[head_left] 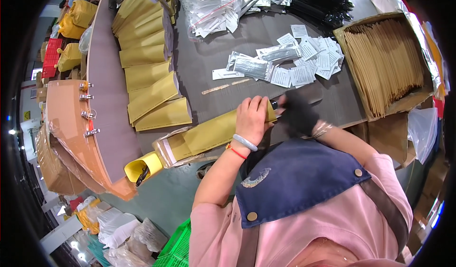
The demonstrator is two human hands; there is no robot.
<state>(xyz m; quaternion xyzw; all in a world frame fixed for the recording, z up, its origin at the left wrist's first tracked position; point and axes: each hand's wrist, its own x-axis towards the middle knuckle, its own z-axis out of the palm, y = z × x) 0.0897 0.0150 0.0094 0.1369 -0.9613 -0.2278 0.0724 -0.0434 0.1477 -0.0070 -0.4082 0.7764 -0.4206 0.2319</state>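
Observation:
A long kraft-yellow mailer envelope (209, 133) lies slanted along the near edge of the table. My left hand (253, 118) grips it near its right end, fingers over the top. At that end a small black thing (274, 105) shows in the mouth, mostly hidden. My right hand (299, 114), in a black glove with bare fingertips, is right beside the mouth. Motion smears it, so what its fingers hold cannot be made out. Beyond my hands lie flat silver packets (254, 66) and a loose pile of white printed cards (317, 58).
Overlapping kraft envelopes (147, 79) line the table's left side. A carton (373, 117) packed with upright brown envelopes stands at right. Behind are a clear bag of white packets (213, 10) and black wrapped items (318, 3). A yellow holder (151, 162) sits at the front-left edge.

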